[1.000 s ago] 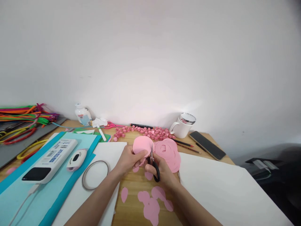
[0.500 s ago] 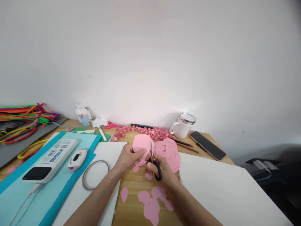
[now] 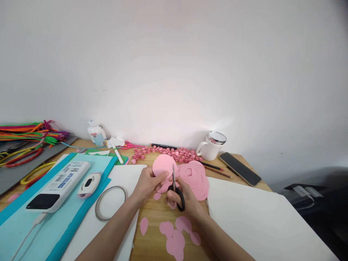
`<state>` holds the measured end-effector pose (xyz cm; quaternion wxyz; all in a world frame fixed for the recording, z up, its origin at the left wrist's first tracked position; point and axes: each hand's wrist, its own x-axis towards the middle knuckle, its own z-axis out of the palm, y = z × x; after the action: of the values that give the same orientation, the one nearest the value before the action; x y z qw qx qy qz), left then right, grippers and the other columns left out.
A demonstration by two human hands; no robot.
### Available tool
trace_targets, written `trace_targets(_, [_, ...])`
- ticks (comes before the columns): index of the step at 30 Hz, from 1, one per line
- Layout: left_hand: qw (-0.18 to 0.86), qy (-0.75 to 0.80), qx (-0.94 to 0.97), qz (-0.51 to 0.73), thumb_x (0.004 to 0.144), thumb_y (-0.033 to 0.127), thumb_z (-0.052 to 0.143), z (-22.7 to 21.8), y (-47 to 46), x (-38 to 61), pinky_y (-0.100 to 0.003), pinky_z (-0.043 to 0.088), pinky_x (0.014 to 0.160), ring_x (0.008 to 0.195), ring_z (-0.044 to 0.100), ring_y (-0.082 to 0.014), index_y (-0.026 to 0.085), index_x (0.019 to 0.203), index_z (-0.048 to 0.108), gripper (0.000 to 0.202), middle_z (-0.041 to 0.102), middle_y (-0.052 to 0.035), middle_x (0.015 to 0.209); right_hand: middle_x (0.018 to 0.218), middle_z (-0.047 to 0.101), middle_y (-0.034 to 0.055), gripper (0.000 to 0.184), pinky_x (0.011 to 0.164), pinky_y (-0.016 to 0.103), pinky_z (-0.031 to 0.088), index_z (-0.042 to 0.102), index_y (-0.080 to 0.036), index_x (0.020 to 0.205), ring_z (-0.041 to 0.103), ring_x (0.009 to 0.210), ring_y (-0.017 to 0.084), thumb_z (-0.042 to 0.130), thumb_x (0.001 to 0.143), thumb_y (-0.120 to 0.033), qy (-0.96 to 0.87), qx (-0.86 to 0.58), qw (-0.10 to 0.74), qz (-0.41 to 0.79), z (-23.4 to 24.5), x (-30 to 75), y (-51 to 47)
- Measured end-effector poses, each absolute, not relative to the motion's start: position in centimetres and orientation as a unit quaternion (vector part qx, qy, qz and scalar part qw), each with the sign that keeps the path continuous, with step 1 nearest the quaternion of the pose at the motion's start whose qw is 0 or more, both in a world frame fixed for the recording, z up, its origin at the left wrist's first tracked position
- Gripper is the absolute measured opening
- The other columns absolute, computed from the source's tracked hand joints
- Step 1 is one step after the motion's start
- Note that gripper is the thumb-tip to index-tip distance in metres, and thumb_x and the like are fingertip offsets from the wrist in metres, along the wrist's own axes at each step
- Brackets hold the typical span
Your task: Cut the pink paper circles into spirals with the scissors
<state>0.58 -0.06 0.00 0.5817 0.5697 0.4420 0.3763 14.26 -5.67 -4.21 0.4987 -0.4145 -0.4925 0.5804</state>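
My left hand (image 3: 149,182) pinches the lower left edge of a round piece of pink paper (image 3: 163,165), held above the table. Black-handled scissors (image 3: 179,198) are in my right hand (image 3: 187,194), fingers wrapped round the loops. Their blades point up and away, at the paper's right edge. Just behind my right hand lies a pile of pink paper rounds (image 3: 194,177). Nearer me, pink paper scraps (image 3: 175,242) are scattered on the wood. Part of the paper is hidden behind my left fingers.
Small rolled pink paper pieces (image 3: 182,155) lie along the wall. A white mug (image 3: 211,146) and a phone (image 3: 239,168) stand back right. White sheets (image 3: 252,210), a tape ring (image 3: 97,208), a power bank (image 3: 61,185) and pipe cleaners (image 3: 29,134) flank my arms.
The scissors and my right hand have shifted slightly left along the paper's right edge. The paper has moved a little left and up with my left hand.
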Motion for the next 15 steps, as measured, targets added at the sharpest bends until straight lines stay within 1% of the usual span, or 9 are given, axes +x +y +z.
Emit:
trace_targets(4, [0.581,0.436,0.587,0.357,0.07,0.038,0.064,-0.18,-0.01,0.44,-0.018,0.022,0.034,0.033,0.033,-0.0042,0.016,0.048,0.047,0.035,0.044,0.0054,0.037,0.067,0.05,-0.0046,0.042,0.044,0.02,0.028,0.041,-0.021,0.092,0.037,0.052,0.008,0.071,0.07,-0.041,-0.482,-0.433,0.499,0.576,-3.5,14.49,-5.77])
trace_targets(8, [0.585,0.43,0.59,0.352,0.071,0.036,0.062,-0.2,-0.15,0.48,-0.018,0.023,0.035,0.033,0.033,-0.0043,0.016,0.046,0.047,0.035,0.044,0.0057,0.036,0.076,0.053,-0.001,0.048,0.048,0.021,0.03,0.042,-0.022,0.092,0.042,0.06,0.011,0.076,0.064,-0.041,-0.46,-0.422,0.515,0.587,-3.53,14.58,-5.72])
trace_targets(15, [0.585,0.426,0.595,0.351,0.072,0.035,0.062,0.01,-0.16,0.43,-0.018,0.022,0.035,0.032,0.032,-0.0041,0.016,0.044,0.045,0.037,0.042,0.0059,0.035,0.066,0.046,-0.0046,0.044,0.047,0.021,0.025,0.044,-0.021,0.089,0.035,0.056,0.009,0.075,0.065,-0.04,-0.464,-0.422,0.517,0.582,-3.43,14.5,-5.65])
